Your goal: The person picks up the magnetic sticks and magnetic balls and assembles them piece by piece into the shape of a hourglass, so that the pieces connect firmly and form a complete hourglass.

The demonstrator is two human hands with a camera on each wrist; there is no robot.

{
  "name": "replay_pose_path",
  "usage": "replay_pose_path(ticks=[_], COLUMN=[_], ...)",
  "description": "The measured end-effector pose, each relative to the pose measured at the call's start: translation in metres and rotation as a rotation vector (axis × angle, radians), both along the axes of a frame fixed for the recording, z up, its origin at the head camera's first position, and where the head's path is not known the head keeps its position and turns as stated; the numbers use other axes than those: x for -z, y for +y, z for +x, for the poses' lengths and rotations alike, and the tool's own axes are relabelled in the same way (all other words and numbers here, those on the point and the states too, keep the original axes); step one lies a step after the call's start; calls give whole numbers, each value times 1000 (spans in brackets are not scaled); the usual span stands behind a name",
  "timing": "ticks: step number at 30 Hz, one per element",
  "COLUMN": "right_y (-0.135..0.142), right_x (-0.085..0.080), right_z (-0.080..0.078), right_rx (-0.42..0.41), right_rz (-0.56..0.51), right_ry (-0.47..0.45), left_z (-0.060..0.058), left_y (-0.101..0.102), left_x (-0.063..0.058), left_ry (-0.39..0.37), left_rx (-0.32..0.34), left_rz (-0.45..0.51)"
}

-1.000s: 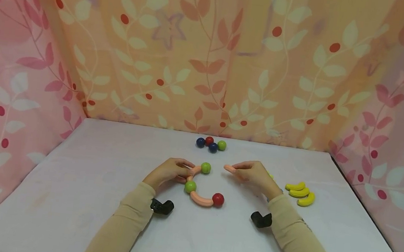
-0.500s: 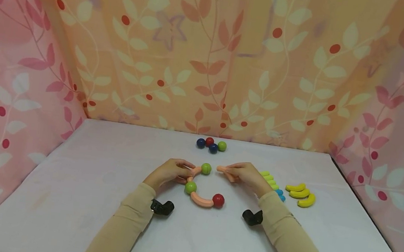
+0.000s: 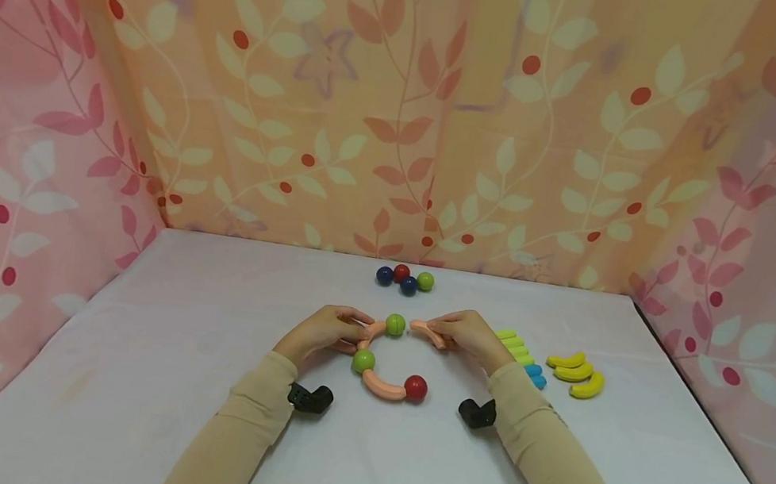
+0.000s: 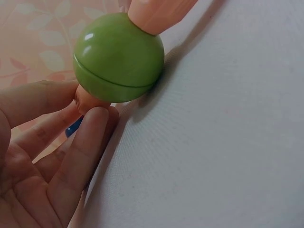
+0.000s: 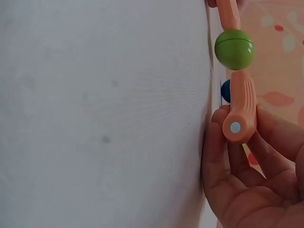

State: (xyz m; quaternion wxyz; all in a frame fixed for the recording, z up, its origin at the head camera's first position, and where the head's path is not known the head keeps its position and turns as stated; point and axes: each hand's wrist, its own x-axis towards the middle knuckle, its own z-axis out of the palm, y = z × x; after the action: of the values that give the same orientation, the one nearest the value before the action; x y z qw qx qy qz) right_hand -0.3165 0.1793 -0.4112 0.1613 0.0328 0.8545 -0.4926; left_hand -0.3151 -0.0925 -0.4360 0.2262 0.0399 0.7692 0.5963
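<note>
My left hand pinches an orange curved stick that joins two green balls, the far ball and the near ball. From the near ball a second orange curved stick runs to a red ball, making an arc on the white table. Between thumb and fingers, my right hand grips another orange curved stick, just right of the far green ball. In the right wrist view its tip is close to that ball; touching, I cannot tell. A pale round disc shows on its other end.
Several loose balls, blue, red and green, lie at the table's back. Right of my right hand are yellow-green sticks and blue sticks, partly hidden by the arm. Yellow curved sticks lie farther right. Patterned curtains enclose the table.
My right hand has moved left with its orange stick, bringing it closer to the far green ball and uncovering the yellow-green and blue sticks. The left hand stays nearly still.
</note>
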Motion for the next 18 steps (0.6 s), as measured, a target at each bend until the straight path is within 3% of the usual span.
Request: replay_pose_path(ticks=[12,18], right_y=[-7,-1], right_x=[3,3], right_z=[-3,3], right_rx=[7,2], right_rz=[-30,-46], right_ry=[-6,-2], left_z=[2,2], left_y=[1,1], left_x=[-2,-4], left_ry=[7,-4], left_rx=[-28,-38], left_rz=[-32,-35])
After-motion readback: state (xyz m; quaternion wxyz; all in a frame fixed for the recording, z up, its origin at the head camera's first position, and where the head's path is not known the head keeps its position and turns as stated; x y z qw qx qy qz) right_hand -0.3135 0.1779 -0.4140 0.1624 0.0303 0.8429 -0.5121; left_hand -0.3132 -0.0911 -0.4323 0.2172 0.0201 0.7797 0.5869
